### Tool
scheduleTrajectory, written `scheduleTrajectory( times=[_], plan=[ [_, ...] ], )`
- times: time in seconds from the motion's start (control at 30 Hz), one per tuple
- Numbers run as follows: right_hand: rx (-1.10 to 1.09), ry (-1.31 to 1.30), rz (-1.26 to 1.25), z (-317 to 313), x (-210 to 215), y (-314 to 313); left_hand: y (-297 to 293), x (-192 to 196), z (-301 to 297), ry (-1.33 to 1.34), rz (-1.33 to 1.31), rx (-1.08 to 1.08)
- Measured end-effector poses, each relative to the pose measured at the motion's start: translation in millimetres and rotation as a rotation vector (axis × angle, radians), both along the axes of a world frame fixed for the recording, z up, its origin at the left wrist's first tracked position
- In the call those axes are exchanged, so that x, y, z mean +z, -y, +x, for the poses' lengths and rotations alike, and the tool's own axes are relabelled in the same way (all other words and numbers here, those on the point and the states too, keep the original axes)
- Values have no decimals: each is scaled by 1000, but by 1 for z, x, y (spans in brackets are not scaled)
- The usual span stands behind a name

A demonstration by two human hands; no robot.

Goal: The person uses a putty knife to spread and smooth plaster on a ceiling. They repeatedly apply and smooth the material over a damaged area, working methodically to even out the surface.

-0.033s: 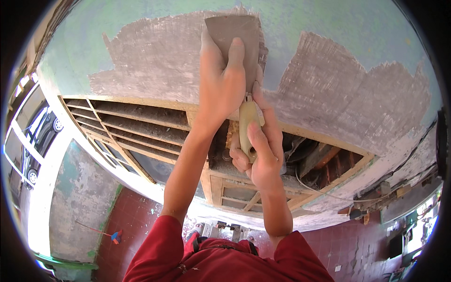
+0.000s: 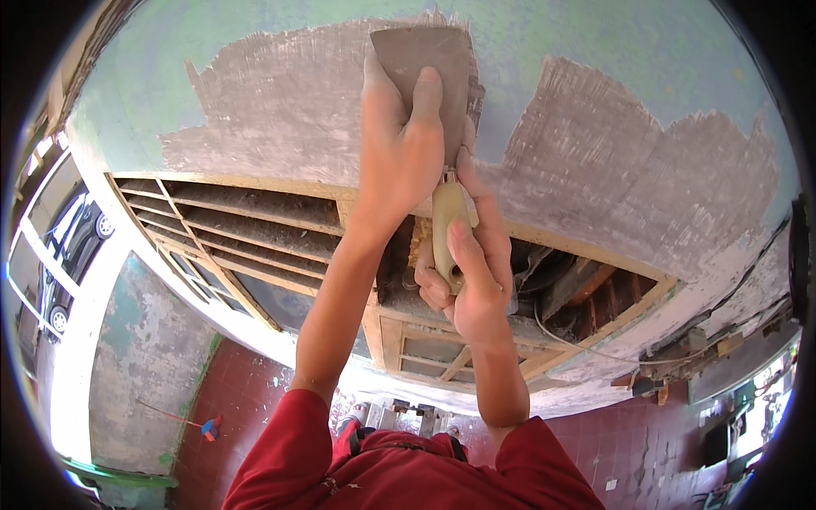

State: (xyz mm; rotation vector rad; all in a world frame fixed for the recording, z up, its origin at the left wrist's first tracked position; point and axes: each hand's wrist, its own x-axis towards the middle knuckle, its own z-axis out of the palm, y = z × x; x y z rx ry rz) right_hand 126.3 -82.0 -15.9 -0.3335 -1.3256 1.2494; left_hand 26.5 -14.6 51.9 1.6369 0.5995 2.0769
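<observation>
Both my hands hold a paint scraper up against the wall, its wide dusty grey blade pointing upward. My right hand is wrapped round the pale yellow handle, thumb along its front and a finger reaching up beside the blade. My left hand grips the blade, thumb laid flat on its face and the other fingers at its left side, partly hidden. Around the blade's top edge, green-blue paint meets a bare, rough grey patch. Another bare patch lies to the right.
Just below the scraper runs a wooden frame with slatted vents and an opening holding dark items and a cable. Far below is a red tiled floor with a low weathered wall. A dark car stands outside at left.
</observation>
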Motion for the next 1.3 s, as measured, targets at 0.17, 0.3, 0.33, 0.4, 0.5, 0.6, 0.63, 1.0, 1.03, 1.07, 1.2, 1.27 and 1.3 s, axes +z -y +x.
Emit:
scheduleTrajectory(
  times=[0.17, 0.3, 0.33, 0.4, 0.5, 0.6, 0.63, 1.0, 1.03, 1.07, 1.2, 1.27, 1.3],
  plan=[
    [-72, -1, 8, -4, -3, -2, -8, -5, 0, -15, 27, 24],
    [-24, 3, 60, -4, 8, -9, -7, 11, -1, 23, 10, -76],
    [-12, -11, 58, -7, 8, -10, -5, 14, -1, 42, -17, -120],
    [-3, -32, 56, -12, 4, -9, -5, 3, -4, 47, -33, -89],
    [-16, -41, 54, -12, -2, -8, -4, 3, -4, 26, 5, -22],
    [22, -64, 55, -13, 10, -11, -11, 17, -7, -1, 53, 45],
    [37, -81, 57, -15, 16, -9, -13, 20, -9, -9, 66, 65],
    [49, -47, 64, -20, 16, -15, -9, 21, -14, -26, 61, 69],
    [13, -28, 45, -20, 13, -12, -6, 20, -14, -25, 35, 48],
    [-26, -11, 28, -20, 10, -8, -5, 14, -13, -35, 44, 64],
    [-74, 8, 58, -19, -1, -9, -12, 6, -11, -43, 74, 106],
    [42, -34, 62, -15, 13, -15, -10, 14, -11, -11, 67, 63],
    [45, -38, 61, -16, 16, -15, -5, 21, -10, 14, 54, 15]
  ],
)
